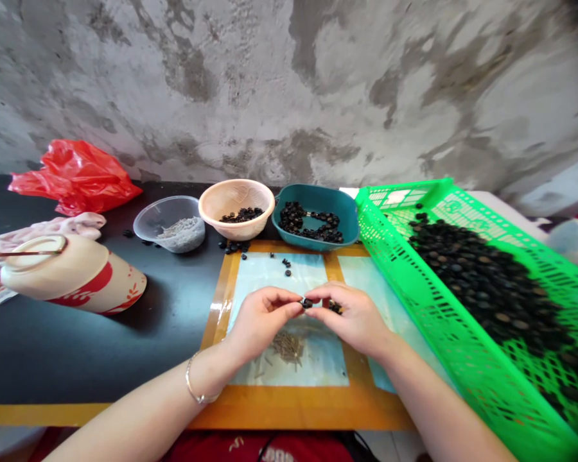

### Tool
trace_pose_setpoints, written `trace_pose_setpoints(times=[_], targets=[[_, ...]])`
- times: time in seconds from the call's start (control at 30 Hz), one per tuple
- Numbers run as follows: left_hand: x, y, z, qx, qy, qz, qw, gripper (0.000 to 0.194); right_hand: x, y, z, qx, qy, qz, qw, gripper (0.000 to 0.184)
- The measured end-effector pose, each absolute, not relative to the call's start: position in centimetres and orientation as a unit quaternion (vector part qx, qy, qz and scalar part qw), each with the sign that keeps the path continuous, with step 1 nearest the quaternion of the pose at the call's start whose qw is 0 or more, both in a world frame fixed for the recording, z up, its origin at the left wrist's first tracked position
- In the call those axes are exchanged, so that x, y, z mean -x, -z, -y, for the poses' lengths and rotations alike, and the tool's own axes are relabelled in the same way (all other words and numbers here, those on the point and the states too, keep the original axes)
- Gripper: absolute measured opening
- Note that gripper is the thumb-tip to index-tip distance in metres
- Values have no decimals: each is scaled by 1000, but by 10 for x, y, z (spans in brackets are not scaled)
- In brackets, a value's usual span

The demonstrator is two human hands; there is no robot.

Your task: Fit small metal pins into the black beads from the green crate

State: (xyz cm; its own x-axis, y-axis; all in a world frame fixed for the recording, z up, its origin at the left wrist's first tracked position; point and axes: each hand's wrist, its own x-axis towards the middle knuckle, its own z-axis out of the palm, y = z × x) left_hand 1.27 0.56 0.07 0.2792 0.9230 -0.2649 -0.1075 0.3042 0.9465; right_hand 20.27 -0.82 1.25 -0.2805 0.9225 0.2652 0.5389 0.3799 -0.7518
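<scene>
Between the fingertips of my left hand [264,317] and my right hand [349,314] is a small round black piece [307,303]. Both hands pinch it, thumb against forefinger, above a pale blue sheet [250,276] taped to the table. Below the hands lies a pile of thin pin-like metal pieces [289,346]. More black pieces [336,307] show partly behind my right hand. A few loose black pieces [288,273] lie on the sheet beyond the fingers. What exactly the black pieces are, I cannot make out.
A green plastic crate [414,308] heaped with black pieces stands at the right. Along the back are a teal basin [318,242], a pink bowl [236,228] and a clear bowl [168,212]. A white tumbler [77,273], gloves [48,232] and a red plastic bag [77,173] stand left.
</scene>
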Motion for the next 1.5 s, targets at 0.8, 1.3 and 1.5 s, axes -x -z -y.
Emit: trace_pose_setpoints(times=[0.8,1.3,1.5], targets=[[-11,-4,-7,-442,-397,-448,668,13,-202,-10,9,479,-298,741,364,10],[-9,-5,-8,-450,-353,-428,700,24,-194,-3,11,464,-310,733,389,9],[-9,-3,-10,-420,-354,-419,723,29,-188,3,12,463,-445,648,410,12]])
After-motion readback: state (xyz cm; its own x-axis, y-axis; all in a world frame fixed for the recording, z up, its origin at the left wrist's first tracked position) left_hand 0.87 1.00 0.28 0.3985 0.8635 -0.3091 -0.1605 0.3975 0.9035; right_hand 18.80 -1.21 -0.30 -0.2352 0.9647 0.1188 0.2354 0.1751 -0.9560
